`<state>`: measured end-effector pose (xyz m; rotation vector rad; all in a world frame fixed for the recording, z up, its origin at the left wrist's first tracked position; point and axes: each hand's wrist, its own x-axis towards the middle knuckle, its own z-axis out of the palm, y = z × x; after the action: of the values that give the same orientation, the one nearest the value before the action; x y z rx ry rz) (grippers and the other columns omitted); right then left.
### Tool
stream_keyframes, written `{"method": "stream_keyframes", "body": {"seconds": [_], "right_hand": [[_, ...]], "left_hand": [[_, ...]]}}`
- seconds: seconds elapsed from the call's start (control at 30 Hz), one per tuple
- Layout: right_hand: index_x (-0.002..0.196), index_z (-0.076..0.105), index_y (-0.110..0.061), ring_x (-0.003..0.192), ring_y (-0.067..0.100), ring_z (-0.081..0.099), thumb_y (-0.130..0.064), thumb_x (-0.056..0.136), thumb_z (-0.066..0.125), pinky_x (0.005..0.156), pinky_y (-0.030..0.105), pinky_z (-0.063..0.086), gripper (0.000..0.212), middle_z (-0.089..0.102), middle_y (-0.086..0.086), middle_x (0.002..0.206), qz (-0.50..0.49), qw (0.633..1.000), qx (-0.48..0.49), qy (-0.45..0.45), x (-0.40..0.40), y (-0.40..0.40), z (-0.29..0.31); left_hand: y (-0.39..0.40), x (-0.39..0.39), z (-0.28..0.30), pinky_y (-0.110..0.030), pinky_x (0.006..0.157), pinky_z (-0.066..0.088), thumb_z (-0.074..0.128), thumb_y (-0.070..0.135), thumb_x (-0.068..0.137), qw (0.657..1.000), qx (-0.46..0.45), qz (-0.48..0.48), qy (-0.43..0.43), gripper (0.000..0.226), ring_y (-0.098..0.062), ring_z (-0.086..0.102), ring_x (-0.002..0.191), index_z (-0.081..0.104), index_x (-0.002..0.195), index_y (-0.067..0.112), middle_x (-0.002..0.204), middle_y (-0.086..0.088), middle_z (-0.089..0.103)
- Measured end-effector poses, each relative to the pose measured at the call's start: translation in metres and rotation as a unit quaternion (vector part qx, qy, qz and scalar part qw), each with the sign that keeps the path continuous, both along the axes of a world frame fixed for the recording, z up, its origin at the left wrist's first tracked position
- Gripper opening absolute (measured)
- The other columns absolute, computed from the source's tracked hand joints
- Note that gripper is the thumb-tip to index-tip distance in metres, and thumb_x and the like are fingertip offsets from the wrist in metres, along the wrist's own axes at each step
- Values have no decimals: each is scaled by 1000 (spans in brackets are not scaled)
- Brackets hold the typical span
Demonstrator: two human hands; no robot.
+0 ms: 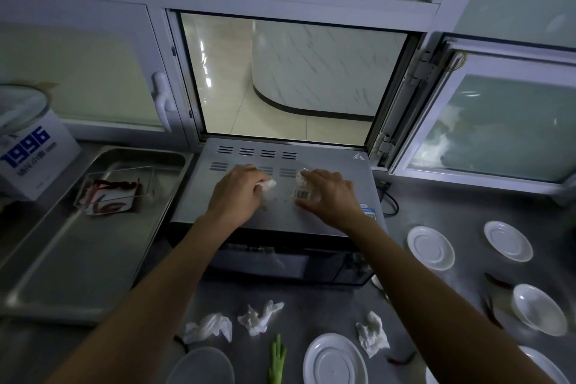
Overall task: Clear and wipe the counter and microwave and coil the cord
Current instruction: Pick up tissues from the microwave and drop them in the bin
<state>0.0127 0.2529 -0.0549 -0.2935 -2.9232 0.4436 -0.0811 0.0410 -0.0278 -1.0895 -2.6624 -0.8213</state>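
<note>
Grey sheet metal forms the top of the boxy microwave (277, 196), which stands on the steel counter (414, 206) below an open window hatch (286, 78). The left hand (235, 193) rests on that top with its fingers curled round a crumpled white tissue (268, 184). The right hand (330, 196) lies beside it, fingers bent over a clear plastic wrapper with a barcode label (303, 192), pinching it against the metal. A black power cord (389, 199) loops on the counter just right of the microwave. Three crumpled white tissues (260, 318) lie in front, near a white plate (335, 360) and a green onion stalk (277, 358). A shallow steel tray (78, 259) sits left.
</note>
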Motion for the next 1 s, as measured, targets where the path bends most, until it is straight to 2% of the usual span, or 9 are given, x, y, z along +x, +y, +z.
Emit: {"method": "stream_keyframes", "body": {"seconds": [0.2,0.37,0.53,0.6,0.73,1.0], "right_hand": [[147,40,-30,126,24,44,-57,87,64,101,44,33,70,48,-2,145,-28,999,-1,24,16,1,11],[147,41,-31,126,25,45,-57,86,66,99,43,33,71,49,-2,145,-65,997,9,36,42,5,17],[147,41,-33,131,26,43,-57,85,67,106,49,33,72,48,-3,145,-115,993,-3,40,80,9,18],[147,41,-34,132,25,43,-57,84,68,107,48,32,72,49,-3,145,-134,990,-7,42,98,12,18],[148,41,-35,134,24,41,-57,84,68,105,41,29,72,48,-3,148,-182,982,7,48,141,20,19],[145,44,-36,129,24,46,-56,84,68,103,42,33,68,50,-6,146,-281,958,-20,56,261,52,10]], "left_hand": [[7,1,7,-36,76,50,63,6,90,1000,15,-17,-2,24,-19,59,94,73,109,17,102,1,67],[20,10,7,-40,77,53,63,9,90,998,23,-55,0,23,-18,60,95,73,109,20,103,4,68],[43,28,5,-37,75,52,63,8,90,993,36,-110,7,23,-18,60,92,73,109,17,101,2,67],[55,36,3,-38,75,53,64,8,90,991,39,-131,6,23,-19,61,91,73,109,17,99,2,67],[81,66,2,-35,76,53,65,9,89,984,42,-172,13,22,-17,60,92,73,108,18,100,5,67],[150,159,4,-30,72,46,65,9,90,963,41,-267,14,21,-20,59,91,73,108,15,99,1,67]]}}
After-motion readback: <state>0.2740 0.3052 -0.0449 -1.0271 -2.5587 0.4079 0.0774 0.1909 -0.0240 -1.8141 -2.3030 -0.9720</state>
